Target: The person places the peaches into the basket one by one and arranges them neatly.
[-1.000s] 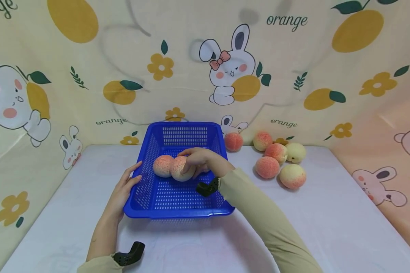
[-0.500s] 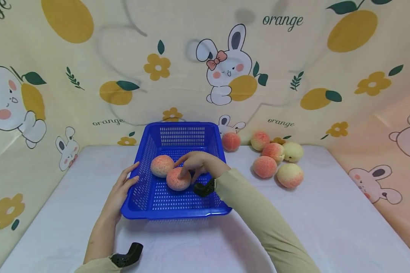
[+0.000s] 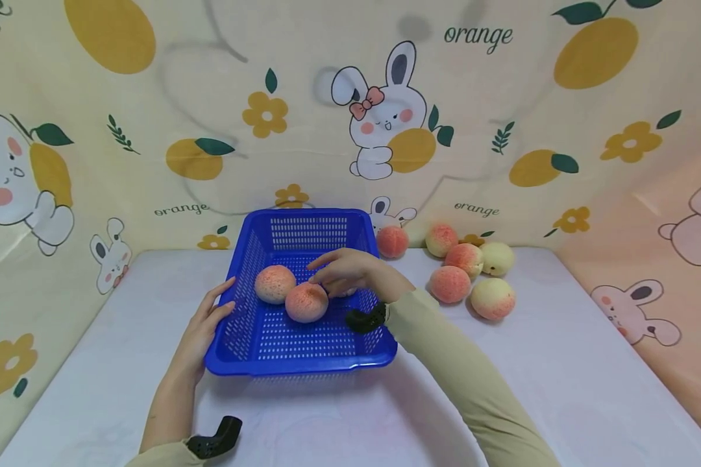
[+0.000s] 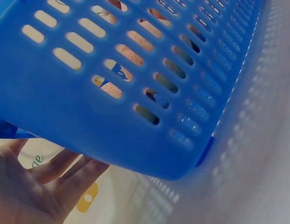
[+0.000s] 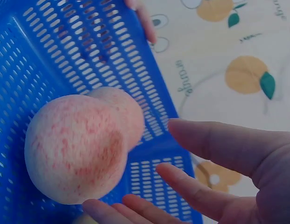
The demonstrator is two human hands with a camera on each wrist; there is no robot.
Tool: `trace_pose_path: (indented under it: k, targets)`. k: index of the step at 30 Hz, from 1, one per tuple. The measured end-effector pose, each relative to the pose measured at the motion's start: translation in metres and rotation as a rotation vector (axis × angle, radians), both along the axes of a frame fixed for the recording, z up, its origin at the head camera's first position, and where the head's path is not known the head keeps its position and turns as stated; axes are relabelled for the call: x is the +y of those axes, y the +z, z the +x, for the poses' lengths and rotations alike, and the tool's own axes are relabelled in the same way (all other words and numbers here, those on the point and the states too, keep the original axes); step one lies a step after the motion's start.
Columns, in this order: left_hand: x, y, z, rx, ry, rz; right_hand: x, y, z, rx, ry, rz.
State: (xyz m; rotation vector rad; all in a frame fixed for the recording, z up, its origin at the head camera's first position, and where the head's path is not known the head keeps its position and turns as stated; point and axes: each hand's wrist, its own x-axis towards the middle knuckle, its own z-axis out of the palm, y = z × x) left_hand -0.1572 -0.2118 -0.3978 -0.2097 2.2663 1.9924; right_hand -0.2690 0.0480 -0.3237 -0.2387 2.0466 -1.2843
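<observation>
A blue plastic basket [image 3: 304, 364] stands on the table with two pinkish, speckled peaches inside. The left peach [image 3: 275, 285] lies against the nearer peach [image 3: 306, 303]. My right hand [image 3: 350, 272] hovers over the basket, just right of and behind the nearer peach. In the right wrist view its fingers [image 5: 201, 193] are spread and relaxed, with nothing between thumb and fingers. A pale yellowish sliver [image 5: 84, 219] shows below the peach there. My left hand [image 3: 201, 331] rests against the basket's left side, fingertips at the rim. In the left wrist view its straight fingers go behind the blue wall.
Right of the basket, several peaches lie on the white table [image 3: 502, 389]: a reddish peach [image 3: 393, 242] near the basket's back corner, and a cluster with a pale peach [image 3: 493, 299] in front. A patterned cloth [image 3: 304, 78] hangs behind the table.
The right hand has moved the nearer peach toward the basket's front, then let it go and drawn back up and right. The left hand stays at the rim.
</observation>
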Motion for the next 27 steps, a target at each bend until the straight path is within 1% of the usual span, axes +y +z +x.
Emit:
trace_pose_path:
  k: [4, 7, 11, 21, 23, 27]
  targets:
    - [0.000, 0.000, 0.001, -0.001, -0.001, -0.001, 0.013, 0.006, 0.000, 0.020, -0.041, -0.042]
    - [0.001, 0.000, 0.001, -0.003, 0.001, -0.003, 0.022, 0.009, 0.000, 0.033, -0.055, -0.060]
    - [0.002, 0.000, 0.001, -0.003, 0.004, -0.009, 0.034, 0.009, -0.002, 0.037, -0.066, -0.087]
    - [0.001, 0.000, 0.000, -0.011, -0.002, 0.000, 0.063, 0.012, -0.003, 0.043, -0.113, -0.221]
    - [0.001, 0.000, 0.001, -0.011, -0.004, 0.010, 0.068, 0.013, -0.003, 0.046, -0.118, -0.234]
    - [0.001, 0.001, 0.001, -0.016, -0.004, 0.019, 0.080, 0.015, -0.003, 0.064, -0.161, -0.241]
